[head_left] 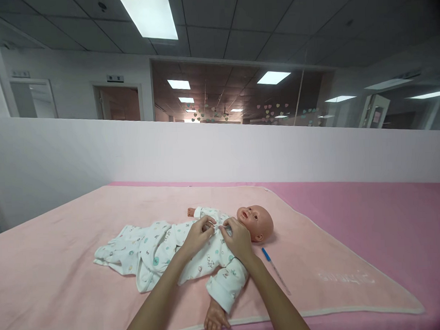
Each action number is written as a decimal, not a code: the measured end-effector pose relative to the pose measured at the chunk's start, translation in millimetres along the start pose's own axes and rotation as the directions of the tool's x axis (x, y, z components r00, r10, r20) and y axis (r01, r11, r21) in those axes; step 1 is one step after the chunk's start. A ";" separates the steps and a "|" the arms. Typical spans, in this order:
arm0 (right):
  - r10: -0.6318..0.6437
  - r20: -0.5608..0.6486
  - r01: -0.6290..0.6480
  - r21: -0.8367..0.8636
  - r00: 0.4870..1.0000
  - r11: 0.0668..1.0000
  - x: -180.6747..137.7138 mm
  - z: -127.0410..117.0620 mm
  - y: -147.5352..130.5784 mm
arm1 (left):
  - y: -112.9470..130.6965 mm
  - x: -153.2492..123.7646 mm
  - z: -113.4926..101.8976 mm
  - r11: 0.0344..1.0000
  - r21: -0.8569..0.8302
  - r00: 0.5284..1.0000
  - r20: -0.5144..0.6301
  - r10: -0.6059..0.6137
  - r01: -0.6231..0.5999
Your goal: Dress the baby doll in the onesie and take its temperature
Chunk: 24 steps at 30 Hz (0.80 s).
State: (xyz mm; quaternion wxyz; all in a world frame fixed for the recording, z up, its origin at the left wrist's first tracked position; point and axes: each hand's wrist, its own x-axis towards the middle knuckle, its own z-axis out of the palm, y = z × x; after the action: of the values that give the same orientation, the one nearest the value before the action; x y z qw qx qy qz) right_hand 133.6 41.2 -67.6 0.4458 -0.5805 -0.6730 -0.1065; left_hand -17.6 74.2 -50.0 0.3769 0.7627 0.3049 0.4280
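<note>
A baby doll (257, 221) lies on its back with its head to the right. It wears a white baby outfit (154, 248) with a small green and brown print; the legs are covered by the cloth. At the chest, the fingertips of my left hand (198, 235) pinch a thin white bit of the outfit, seemingly a tie. My right hand (238, 238) is close beside it, just below the doll's chin, with thumb and fingers also closed on the cloth there. Exactly what sits between the fingertips is small and partly hidden.
A thermometer-like or pen-like stick (275, 270) with a blue cap lies right of the doll. Under everything is a peach blanket (319, 258) with a pale edge, over a pink surface (401, 220). A low white wall (219, 153) stands behind.
</note>
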 end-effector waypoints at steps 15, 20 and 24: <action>-0.006 -0.031 0.006 -0.008 1.000 1.000 0.3 -0.8 -1.0 | -4.0 2.4 -4.9 0.974 0.225 0.999 -0.054 -0.008 0.020; -0.152 -0.013 0.151 -0.039 0.988 0.988 -2.6 -4.3 -6.3 | -1.9 -5.4 -20.1 0.987 0.155 0.997 0.048 -0.056 0.048; -0.350 0.098 0.349 0.021 0.932 0.937 -7.2 0.1 -25.3 | -5.7 -19.7 -52.2 0.985 -0.004 0.966 0.194 -0.171 0.175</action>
State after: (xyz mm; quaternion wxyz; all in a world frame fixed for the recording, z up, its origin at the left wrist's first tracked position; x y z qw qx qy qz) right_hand 110.9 28.6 -63.4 0.3864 -0.4555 -0.7871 -0.1539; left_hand -73.3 78.0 -44.9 0.4486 0.7672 0.3275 0.3207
